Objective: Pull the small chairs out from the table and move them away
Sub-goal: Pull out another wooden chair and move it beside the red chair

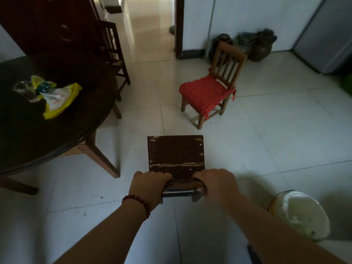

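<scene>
A small dark brown chair (176,152) with a worn square seat stands on the tiled floor right in front of me, apart from the round dark table (57,134) at the left. My left hand (150,184), with a red bead bracelet on its wrist, and my right hand (217,182) both grip the chair's backrest rail at its near edge. A second small chair (204,92) with a red cushion stands farther off to the right, near the wall. A third dark chair (112,52) sits tucked against the table's far side.
On the table lie a yellow plastic bag (61,100) and a clear glass (25,90). Dark jars (261,44) stand by the far wall, a grey fridge (327,33) at the right, a white-lined bucket (301,212) near my right arm. A doorway (150,25) opens ahead.
</scene>
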`<state>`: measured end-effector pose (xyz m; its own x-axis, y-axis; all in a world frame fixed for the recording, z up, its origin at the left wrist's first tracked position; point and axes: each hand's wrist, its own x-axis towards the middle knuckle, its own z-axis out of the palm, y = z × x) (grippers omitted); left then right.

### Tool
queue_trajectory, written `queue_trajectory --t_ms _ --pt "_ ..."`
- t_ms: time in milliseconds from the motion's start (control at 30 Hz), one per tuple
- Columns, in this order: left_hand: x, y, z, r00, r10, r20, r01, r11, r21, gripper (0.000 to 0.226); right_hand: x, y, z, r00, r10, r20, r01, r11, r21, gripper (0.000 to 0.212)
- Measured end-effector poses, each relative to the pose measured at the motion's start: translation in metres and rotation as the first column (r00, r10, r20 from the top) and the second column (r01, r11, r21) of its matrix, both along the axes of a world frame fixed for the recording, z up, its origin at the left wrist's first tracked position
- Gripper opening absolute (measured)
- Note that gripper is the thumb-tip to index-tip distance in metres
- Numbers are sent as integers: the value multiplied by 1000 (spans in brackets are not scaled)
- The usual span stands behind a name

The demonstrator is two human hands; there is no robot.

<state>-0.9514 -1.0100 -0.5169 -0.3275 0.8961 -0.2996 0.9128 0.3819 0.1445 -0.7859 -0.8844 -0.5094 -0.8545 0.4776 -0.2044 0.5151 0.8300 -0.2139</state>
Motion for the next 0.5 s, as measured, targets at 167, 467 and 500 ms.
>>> queue_trajectory --t_ms 167,467,500 --pt "-5 69 -2 992 -123 -35 123 992 -5 28 7 52 -4 995 -101 6 101 995 -20 31" --pt "-45 215 -28 955 -295 26 295 955 -6 17 -16 166 -28 956 -284 74 286 958 -13 33" --pt "-49 229 -30 950 -311 37 311 950 2 15 -18 177 -30 951 -296 85 298 955 -12 35"
